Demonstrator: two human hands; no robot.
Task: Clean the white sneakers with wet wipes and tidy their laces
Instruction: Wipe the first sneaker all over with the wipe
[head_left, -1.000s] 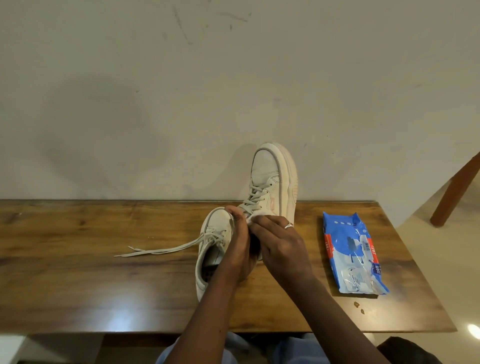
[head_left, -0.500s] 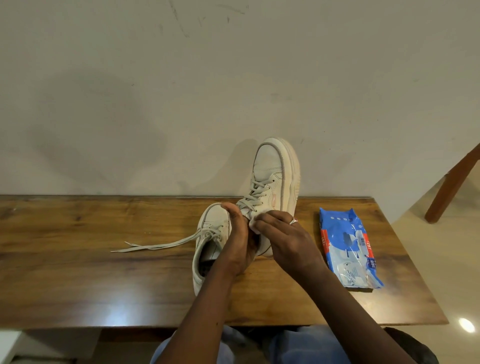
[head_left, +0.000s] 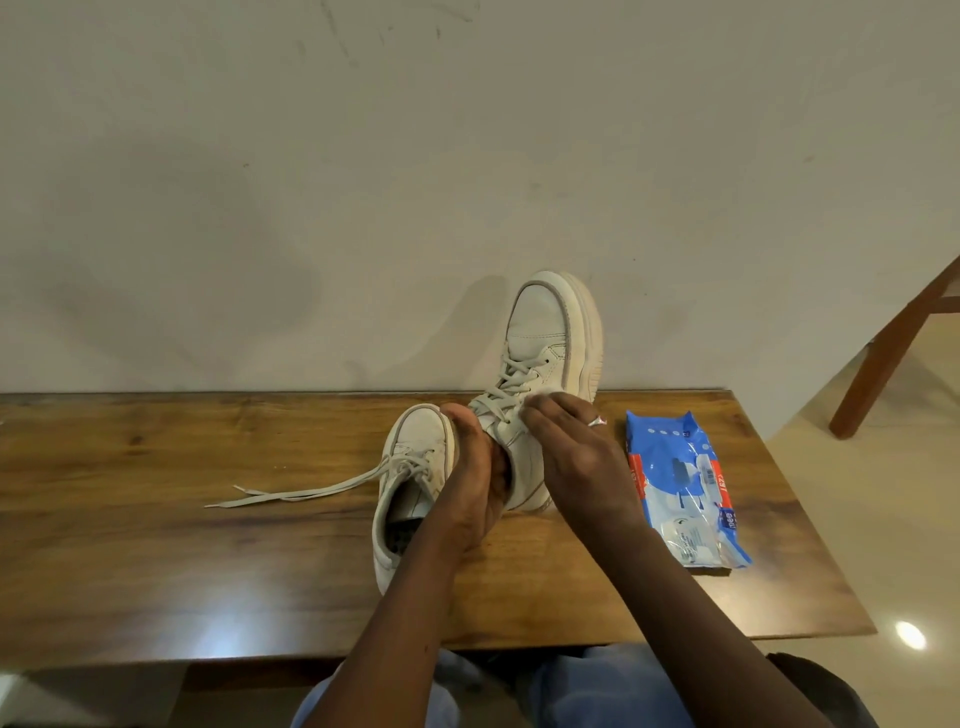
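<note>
Off-white sneaker (head_left: 545, 332) upended: left hand (head_left: 475, 483) grips it, right hand (head_left: 576, 457) clutches wet wipe (head_left: 540, 401) against laces; second sneaker (head_left: 415, 457), wipes pack (head_left: 675, 478) flank.

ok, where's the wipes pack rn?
Head view: the wipes pack lies flat on the right end of the table, just right of the right hand and the held-up sneaker, touching neither.
</note>
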